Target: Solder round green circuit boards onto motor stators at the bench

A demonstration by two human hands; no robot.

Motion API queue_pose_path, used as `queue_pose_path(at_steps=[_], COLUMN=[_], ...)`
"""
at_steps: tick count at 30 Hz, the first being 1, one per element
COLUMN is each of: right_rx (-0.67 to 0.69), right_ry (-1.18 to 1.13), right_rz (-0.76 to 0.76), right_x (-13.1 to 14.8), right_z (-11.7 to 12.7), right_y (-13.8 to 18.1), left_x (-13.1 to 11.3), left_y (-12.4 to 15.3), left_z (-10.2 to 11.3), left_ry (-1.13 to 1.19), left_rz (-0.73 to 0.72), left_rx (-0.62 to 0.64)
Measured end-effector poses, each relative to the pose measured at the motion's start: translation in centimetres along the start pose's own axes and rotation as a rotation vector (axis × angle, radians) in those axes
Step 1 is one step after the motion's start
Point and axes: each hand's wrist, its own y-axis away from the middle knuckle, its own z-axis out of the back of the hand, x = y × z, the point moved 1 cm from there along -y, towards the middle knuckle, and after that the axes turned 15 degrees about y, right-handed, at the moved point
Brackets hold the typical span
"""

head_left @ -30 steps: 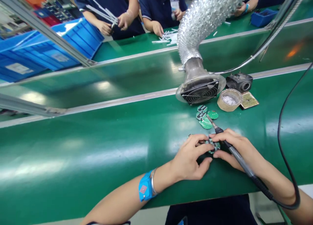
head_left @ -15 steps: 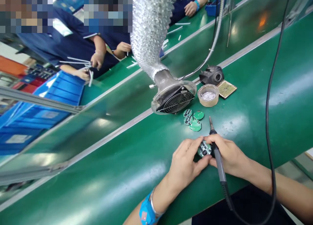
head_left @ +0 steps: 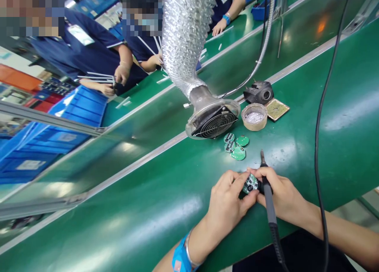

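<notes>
A small round green circuit board [head_left: 250,183] is pinched between the fingertips of both my hands, just above the green belt [head_left: 148,201]. My left hand [head_left: 227,203] grips its left edge. My right hand [head_left: 281,195] touches its right edge and also holds a black soldering iron [head_left: 266,185], with the tip pointing up and away from me. Several more round green boards [head_left: 237,145] lie on the belt a little beyond my hands. A blue strap is on my left wrist.
A silver flexible duct ends in a fan grille [head_left: 213,124] just beyond the loose boards. Beside it stand a round tub of solder bits [head_left: 254,117], a yellow sponge pad [head_left: 276,109] and a black iron stand [head_left: 258,92]. Other people in dark blue handle white sticks across the far belt. Blue crates [head_left: 59,130] stand at the left.
The view has tilted and swung left. My hands have lifted and turned the board slightly, and the iron now stands more upright in my right hand.
</notes>
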Motion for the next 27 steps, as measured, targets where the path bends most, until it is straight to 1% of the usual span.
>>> queue_pose_path(at_steps=[4, 9, 14, 18, 22, 25, 27], right_rx=[-0.032, -0.064, -0.071, -0.075, -0.07, -0.1, -0.118], right_ry=[0.044, 0.075, 0.072, 0.129, 0.203, 0.252, 0.279], right_rz=[0.038, 0.095, 0.12, 0.136, 0.211, 0.275, 0.298], right_x=[-0.1, -0.2, -0.2, -0.2, 0.0, -0.1, -0.2], right_z=[-0.3, -0.3, -0.4, -0.3, -0.1, -0.1, -0.1], right_y=[0.4, 0.5, 0.6, 0.7, 0.8, 1.1, 1.2], left_x=[-0.2, -0.4, -0.1, 0.4, 0.3, 0.1, 0.1], left_y=[0.0, 0.1, 0.4, 0.8, 0.8, 0.7, 0.6], left_z=[0.1, 0.1, -0.1, -0.5, -0.8, -0.9, -0.9], left_ry=[-0.04, -0.05, -0.024, 0.005, -0.009, -0.006, 0.024], left_rz=[0.0, -0.041, -0.067, -0.112, -0.137, -0.132, -0.16], left_rx=[0.024, -0.017, -0.022, -0.074, -0.097, -0.107, -0.119])
